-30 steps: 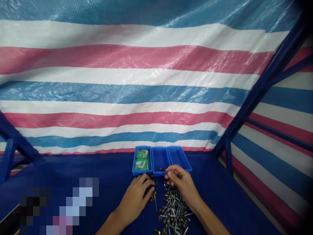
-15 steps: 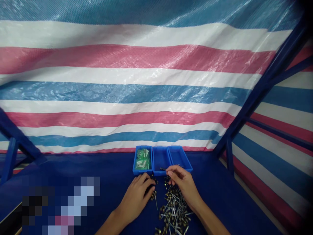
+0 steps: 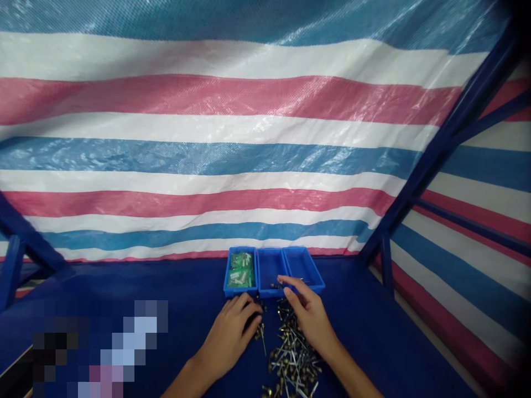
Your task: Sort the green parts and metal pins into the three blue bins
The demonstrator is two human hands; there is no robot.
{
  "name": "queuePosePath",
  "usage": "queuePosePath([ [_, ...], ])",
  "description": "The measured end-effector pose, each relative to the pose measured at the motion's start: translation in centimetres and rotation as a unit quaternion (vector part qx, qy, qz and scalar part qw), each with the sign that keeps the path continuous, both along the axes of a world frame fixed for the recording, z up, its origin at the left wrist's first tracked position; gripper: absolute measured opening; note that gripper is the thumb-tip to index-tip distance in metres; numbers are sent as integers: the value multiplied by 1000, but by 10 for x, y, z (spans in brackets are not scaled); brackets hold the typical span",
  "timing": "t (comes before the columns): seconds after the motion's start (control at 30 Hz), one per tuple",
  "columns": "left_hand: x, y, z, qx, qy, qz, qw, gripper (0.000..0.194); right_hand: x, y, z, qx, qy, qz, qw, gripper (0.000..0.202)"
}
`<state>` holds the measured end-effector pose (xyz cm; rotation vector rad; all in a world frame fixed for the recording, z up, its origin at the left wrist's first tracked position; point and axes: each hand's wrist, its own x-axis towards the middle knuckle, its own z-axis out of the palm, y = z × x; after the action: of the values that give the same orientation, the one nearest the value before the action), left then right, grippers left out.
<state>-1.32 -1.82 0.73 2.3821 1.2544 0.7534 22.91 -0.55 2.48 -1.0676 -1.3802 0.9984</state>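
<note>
My right hand (image 3: 309, 312) is over the front edge of the middle blue bin (image 3: 271, 261), thumb and index finger apart, with nothing visible between them. A few small dark parts lie in that bin's front. Below the hand spreads a pile of metal pieces with thin shafts and brassy ends (image 3: 295, 354). My left hand (image 3: 232, 326) rests on the table left of the pile, fingers curved beside a few small parts (image 3: 260, 331); whether it grips one is hidden. The left bin (image 3: 227, 276) holds green-and-white packets (image 3: 241, 271).
The right blue bin (image 3: 305, 265) adjoins the middle one, with a thin piece near its front. Blue table (image 3: 166, 293) runs beneath everything. Striped sheeting (image 3: 215, 160) hangs behind, and blue frame bars (image 3: 415, 177) slant at the sides. A pixelated patch covers the lower left.
The thumb and index finger of my right hand have parted, and the hand has shifted slightly left over the middle bin. My left hand has barely moved.
</note>
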Motion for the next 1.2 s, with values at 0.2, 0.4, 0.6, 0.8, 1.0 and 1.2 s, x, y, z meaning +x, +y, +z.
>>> queuePosePath([
  [0.2, 1, -1, 0, 9, -3, 2, 1000, 17, 3, -3, -7, 61, -151, 5, 987, 44],
  [0.4, 0, 0, 0, 3, 1, 3, 1000, 16, 4, -1, -18, 62, -195, 18, 979, 53],
  [0.6, 0, 0, 0, 7, -2, 2, 1000, 16, 5, -1, -19, 78, -255, 29, 963, 53],
  [0.8, 1, 0, -1, 4, 1, 4, 1000, 16, 7, 1, -25, 103, -333, 32, 937, 55],
  [1.0, 1, 1, -1, 12, -1, 5, 1000, 16, 6, 1, -25, 117, -347, 33, 930, 55],
  [1.2, 0, 1, -2, 10, 2, 2, 1000, 16, 6, -1, -19, 108, -355, 33, 928, 55],
])
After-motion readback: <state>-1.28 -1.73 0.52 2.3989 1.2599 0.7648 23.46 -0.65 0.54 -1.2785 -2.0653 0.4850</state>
